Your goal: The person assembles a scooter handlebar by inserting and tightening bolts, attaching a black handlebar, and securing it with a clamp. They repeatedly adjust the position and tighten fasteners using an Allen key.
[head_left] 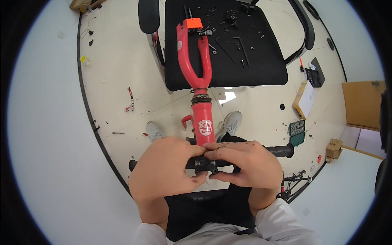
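Observation:
A red bicycle fork (185, 61) points away from me, its legs reaching over a chair seat. Nearer to me, its upper end sits in a red head tube (200, 110) with a round white emblem. At the near end of the tube is a black handlebar stem (205, 165), crossed by a handlebar with a black grip (279, 151) at the right. My left hand (165, 169) pinches the stem from the left, thumb below and fingers above. My right hand (249, 163) does likewise from the right, dark smudges on its fingers. Most of the bar's left half hides behind my left hand.
The black chair (228, 75) carries hex keys (243, 51), an orange block (194, 23), nuts and small parts. On the floor lie a brake lever (130, 100), a green case (297, 133), a cardboard-edged box (304, 100) and bike parts (294, 183). My shoes (232, 122) flank the frame.

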The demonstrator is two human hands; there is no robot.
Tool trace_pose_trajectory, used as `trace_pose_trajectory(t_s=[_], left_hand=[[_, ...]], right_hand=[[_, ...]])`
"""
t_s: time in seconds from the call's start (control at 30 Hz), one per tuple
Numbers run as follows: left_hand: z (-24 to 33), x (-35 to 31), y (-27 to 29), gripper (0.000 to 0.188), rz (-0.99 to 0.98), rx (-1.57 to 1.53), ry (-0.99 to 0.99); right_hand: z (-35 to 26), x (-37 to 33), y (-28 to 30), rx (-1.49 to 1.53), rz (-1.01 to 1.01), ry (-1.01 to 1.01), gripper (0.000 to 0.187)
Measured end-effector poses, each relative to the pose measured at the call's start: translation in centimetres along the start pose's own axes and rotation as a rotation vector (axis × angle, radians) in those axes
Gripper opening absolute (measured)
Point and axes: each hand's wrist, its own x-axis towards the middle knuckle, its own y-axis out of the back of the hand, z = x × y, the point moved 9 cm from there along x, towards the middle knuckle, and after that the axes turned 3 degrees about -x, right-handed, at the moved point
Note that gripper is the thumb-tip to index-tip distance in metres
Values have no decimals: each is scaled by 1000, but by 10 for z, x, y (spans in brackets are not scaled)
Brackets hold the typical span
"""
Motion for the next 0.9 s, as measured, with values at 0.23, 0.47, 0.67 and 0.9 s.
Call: trace_pose_trajectory(t_s=[0.23, 0.47, 0.67, 0.9], left_hand=[[-10, 1, -9, 42, -47, -102, -20], [-13, -8, 1, 52, 166, -248, -128], [-19, 3, -11, 53, 22, -224, -99], [-37, 14, -29, 60, -140, -585, -203]], right_hand=[[15, 11, 0, 224, -103, 44, 44], [15, 11, -2, 155, -46, -2, 46], [15, 7, 1, 105, -11, -41, 46], [11, 9, -3, 44, -47, -123, 48]])
